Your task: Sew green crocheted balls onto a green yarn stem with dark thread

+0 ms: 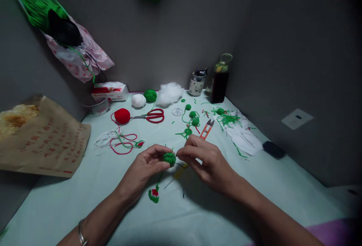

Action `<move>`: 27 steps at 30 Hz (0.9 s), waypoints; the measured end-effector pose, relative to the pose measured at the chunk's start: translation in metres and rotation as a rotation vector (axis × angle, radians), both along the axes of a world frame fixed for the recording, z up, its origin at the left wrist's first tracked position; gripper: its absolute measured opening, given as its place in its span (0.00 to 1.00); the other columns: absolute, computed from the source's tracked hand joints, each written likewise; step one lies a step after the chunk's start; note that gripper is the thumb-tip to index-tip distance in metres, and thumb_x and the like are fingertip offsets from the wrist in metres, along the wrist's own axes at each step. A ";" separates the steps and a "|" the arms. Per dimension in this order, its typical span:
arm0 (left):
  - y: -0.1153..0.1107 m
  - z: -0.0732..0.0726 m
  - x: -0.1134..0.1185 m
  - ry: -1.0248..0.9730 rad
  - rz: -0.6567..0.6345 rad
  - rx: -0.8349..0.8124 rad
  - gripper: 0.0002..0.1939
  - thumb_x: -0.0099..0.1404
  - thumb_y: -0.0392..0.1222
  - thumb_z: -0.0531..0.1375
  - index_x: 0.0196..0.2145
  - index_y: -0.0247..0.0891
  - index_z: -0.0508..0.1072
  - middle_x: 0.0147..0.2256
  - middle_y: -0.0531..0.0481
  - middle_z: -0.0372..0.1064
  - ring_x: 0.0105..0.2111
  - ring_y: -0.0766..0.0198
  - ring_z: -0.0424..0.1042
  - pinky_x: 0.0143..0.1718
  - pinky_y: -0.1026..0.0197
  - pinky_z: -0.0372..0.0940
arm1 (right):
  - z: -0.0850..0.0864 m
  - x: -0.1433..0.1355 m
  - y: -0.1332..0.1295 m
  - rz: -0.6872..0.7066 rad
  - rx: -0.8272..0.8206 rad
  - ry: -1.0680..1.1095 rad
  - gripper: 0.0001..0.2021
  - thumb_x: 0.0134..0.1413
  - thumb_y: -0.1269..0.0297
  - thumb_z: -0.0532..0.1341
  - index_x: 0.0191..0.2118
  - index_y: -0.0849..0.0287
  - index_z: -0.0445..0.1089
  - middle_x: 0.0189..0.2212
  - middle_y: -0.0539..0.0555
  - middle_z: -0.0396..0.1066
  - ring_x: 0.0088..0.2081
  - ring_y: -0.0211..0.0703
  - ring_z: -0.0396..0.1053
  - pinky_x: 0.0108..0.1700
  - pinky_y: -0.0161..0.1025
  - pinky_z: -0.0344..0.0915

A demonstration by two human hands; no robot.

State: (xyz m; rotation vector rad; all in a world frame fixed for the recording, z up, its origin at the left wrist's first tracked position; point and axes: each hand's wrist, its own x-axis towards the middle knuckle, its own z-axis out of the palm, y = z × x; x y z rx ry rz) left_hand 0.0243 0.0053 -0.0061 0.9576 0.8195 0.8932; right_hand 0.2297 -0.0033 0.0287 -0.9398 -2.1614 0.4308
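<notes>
Between the thumb and fingers of my left hand (149, 163) is a small green crocheted ball (169, 158). Just right of it, my right hand (202, 159) is pinched closed; what its fingertips hold is too small to make out. A dark strand runs below the fingertips. A yellow-handled hook (178, 172) lies on the table beneath the hands. Nearer to me lies a small red and green crocheted piece (154, 195), with a green strand leading up from it. Orange snips (206, 129) lie just beyond my right hand.
Red-handled scissors (155, 116), a red yarn ball (122, 116) and loose yarn (124, 143) lie at left. White stuffing (170, 94), a cup (197, 83) and a phone (220, 87) line the back. Green scraps (228, 120) lie right. A paper bag (56, 140) stands far left.
</notes>
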 end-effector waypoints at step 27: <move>-0.003 -0.003 0.000 -0.030 0.010 0.057 0.10 0.62 0.42 0.67 0.40 0.39 0.73 0.33 0.52 0.75 0.33 0.67 0.73 0.37 0.64 0.63 | -0.008 0.002 0.018 0.061 -0.444 0.305 0.04 0.59 0.69 0.64 0.35 0.58 0.77 0.28 0.49 0.66 0.32 0.37 0.64 0.35 0.36 0.58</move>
